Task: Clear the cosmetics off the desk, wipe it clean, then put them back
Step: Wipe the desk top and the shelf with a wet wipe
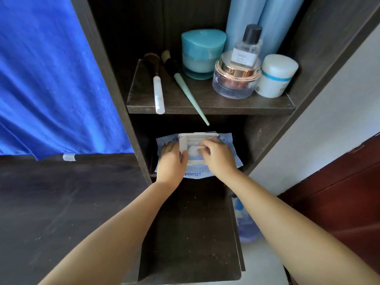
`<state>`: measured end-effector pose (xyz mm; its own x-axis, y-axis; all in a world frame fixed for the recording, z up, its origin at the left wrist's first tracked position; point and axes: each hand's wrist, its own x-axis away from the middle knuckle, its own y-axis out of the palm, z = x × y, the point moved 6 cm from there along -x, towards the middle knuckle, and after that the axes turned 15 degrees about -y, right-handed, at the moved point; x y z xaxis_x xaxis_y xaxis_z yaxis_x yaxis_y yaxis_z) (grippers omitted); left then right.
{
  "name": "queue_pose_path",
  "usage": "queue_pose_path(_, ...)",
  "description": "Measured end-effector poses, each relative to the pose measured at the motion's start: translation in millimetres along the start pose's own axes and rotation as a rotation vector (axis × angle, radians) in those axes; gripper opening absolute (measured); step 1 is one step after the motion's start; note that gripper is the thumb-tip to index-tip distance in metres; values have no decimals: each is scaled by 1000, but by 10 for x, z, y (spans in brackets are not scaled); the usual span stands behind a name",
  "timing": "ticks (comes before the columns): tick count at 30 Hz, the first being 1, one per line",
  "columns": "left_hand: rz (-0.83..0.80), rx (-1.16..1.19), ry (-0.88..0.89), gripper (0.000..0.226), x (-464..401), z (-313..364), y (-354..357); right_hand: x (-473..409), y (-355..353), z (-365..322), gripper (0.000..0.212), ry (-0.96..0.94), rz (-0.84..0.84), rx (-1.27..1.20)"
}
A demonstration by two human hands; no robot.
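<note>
A blue pack of wet wipes (230, 140) lies on the lower shelf with its white lid flipped up. My left hand (171, 161) presses flat on the left part of the pack. My right hand (218, 156) pinches a white wipe (194, 150) at the pack's opening. On the upper shelf (205, 103) lie a white-handled brush (158, 93) and a green-handled brush (189, 93). Behind them stand a teal-lidded jar (200, 54), a gold-rimmed clear jar (235, 81) with a small clear bottle (247, 46) on top, and a white jar (275, 77).
Two tall light-blue bottles (257, 15) stand at the back of the upper shelf. A blue cloth (51, 79) hangs at the left above the dark, dusty desk top (61, 202). A dark lower surface (191, 233) lies below my arms. A red-brown door (339, 192) is at the right.
</note>
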<state>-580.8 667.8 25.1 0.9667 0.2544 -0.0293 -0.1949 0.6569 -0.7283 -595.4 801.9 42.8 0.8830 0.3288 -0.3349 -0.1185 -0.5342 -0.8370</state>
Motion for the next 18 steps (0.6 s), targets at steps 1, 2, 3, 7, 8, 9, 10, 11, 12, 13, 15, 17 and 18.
queue_pose_path(1, -5, 2, -7, 17, -6, -10, 6, 4, -49, 6, 22, 51, 35, -89)
queue_pose_path(2, -12, 3, -11, 18, -12, -21, 11, 11, -118, 14, 22, 110, 77, -182)
queue_pose_path(3, -23, 1, -16, 19, -19, -35, 19, 18, -195, 26, 21, 168, 118, -268)
queue_pose_path(7, -53, -27, -38, 24, -17, -40, 19, 44, -523, 19, 18, 248, 198, -384)
queue_pose_path(8, -55, -39, -30, 26, 11, -15, 2, 73, -578, 1, 17, 246, 194, -398)
queue_pose_path(9, -55, -46, -15, 28, 50, 17, -25, 105, -611, -17, 16, 242, 184, -409)
queue_pose_path(10, -52, -46, 7, 30, 108, 47, -70, 145, -635, -46, 15, 229, 173, -421)
queue_pose_path(11, -44, -41, 32, 31, 191, 68, -133, 190, -648, -90, 13, 210, 160, -433)
queue_pose_path(12, -34, -35, 62, 30, 299, 67, -213, 240, -660, -161, 13, 183, 144, -445)
queue_pose_path(13, -27, -31, 92, 28, 425, 41, -299, 287, -656, -243, 16, 153, 117, -449)
queue_pose_path(15, -30, -37, 128, 23, 714, -128, -470, 367, -587, -468, 30, 78, 17, -444)
queue_pose_path(17, -29, -66, 108, 20, 993, -462, -633, 429, -427, -769, 43, -5, -146, -438)
queue_pose_path(18, -15, -82, 77, 19, 1116, -678, -718, 451, -329, -921, 46, -41, -218, -433)
